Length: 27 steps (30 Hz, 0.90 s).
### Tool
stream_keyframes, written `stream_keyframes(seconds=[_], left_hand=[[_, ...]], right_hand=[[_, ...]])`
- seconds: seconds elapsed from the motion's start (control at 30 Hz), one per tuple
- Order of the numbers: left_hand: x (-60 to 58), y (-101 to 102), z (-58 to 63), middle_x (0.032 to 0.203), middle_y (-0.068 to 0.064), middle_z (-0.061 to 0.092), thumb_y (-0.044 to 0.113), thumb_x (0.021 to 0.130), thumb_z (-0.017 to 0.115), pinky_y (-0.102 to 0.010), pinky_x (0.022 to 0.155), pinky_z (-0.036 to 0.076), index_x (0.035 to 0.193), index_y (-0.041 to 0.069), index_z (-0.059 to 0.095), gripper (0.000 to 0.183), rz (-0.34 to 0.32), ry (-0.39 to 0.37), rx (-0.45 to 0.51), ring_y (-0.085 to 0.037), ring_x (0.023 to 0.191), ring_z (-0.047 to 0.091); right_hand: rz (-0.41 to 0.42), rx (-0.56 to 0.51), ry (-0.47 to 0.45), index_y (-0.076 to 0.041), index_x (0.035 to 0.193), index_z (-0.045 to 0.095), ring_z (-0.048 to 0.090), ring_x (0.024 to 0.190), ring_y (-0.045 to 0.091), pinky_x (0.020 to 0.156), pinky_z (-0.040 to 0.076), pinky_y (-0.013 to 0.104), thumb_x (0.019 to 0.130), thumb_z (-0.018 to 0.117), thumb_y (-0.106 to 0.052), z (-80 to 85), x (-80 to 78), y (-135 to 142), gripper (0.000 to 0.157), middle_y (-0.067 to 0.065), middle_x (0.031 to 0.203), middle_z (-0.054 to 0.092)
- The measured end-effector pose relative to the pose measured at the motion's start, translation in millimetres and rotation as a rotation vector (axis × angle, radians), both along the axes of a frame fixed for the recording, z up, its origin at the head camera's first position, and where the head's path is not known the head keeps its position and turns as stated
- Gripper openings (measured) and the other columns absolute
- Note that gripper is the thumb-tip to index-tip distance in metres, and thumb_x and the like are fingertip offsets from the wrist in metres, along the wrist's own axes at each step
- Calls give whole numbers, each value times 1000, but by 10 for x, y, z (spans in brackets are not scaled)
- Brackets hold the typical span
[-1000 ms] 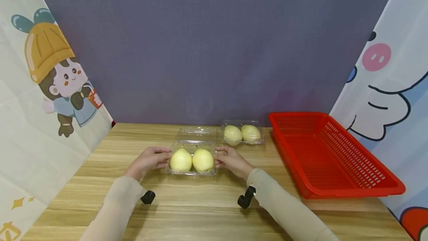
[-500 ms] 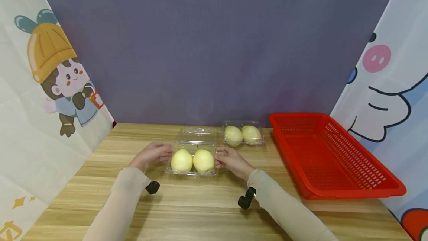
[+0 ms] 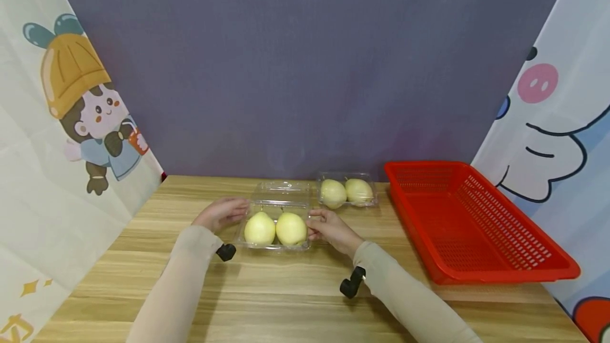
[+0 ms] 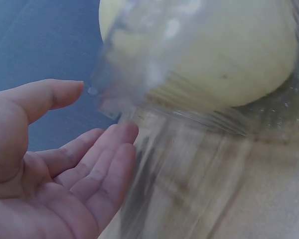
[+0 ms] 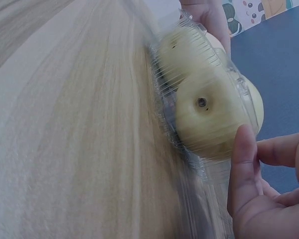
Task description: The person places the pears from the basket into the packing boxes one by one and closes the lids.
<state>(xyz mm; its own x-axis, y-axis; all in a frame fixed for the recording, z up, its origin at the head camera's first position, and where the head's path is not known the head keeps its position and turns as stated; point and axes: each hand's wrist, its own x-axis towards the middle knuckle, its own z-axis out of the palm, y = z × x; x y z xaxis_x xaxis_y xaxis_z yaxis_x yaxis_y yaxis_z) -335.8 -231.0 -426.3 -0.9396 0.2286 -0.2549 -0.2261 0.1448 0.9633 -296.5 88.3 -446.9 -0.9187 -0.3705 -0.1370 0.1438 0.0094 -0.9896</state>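
A clear plastic clamshell box (image 3: 277, 248) with two yellow pears (image 3: 259, 228) in it sits on the wooden table, its lid (image 3: 281, 193) folded back behind the fruit. At the box's left side, my left hand (image 3: 221, 213) has its thumb and fingers apart. In the left wrist view those fingers (image 4: 102, 174) are loosely extended close to the plastic, and whether they touch it is unclear. My right hand (image 3: 333, 231) pinches the box's right edge between thumb and finger; in the right wrist view, the thumb (image 5: 243, 159) lies against the plastic.
Behind and to the right stands a second clear box (image 3: 369, 202) with two paler pears (image 3: 359, 190). A red perforated plastic basket (image 3: 431, 247) occupies the table's right side. A grey-blue backdrop (image 3: 305, 68) rises along the rear table edge.
My left hand has let go of the box's left side and shifted slightly up and rightward along it. The right hand and both boxes stay nearly in place.
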Motion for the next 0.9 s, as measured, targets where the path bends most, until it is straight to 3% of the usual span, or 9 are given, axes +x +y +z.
stream_keyframes(seconds=[0.27,0.53,0.9], left_hand=[[-46,39,45,148,-27,44,14,104,56,-37,108,45,149,-12,32,58,-29,-24,-21,-36,135,46],[-62,47,35,143,-25,50,15,102,59,-38,107,46,149,-11,32,60,-44,9,-48,-34,131,51],[-63,56,51,143,-26,50,10,101,59,-38,106,47,150,-11,31,60,-44,31,-14,-26,122,58]], right_hand=[[-2,-10,7,16,146,30,58,72,11,66,56,20,101,55,1,8,0,0,54,8,87,58],[1,1,5,15,146,31,58,73,11,67,55,20,101,54,0,0,0,6,53,8,87,58],[-1,2,9,15,145,32,58,74,12,67,56,20,101,55,0,-3,-6,14,52,9,89,57]])
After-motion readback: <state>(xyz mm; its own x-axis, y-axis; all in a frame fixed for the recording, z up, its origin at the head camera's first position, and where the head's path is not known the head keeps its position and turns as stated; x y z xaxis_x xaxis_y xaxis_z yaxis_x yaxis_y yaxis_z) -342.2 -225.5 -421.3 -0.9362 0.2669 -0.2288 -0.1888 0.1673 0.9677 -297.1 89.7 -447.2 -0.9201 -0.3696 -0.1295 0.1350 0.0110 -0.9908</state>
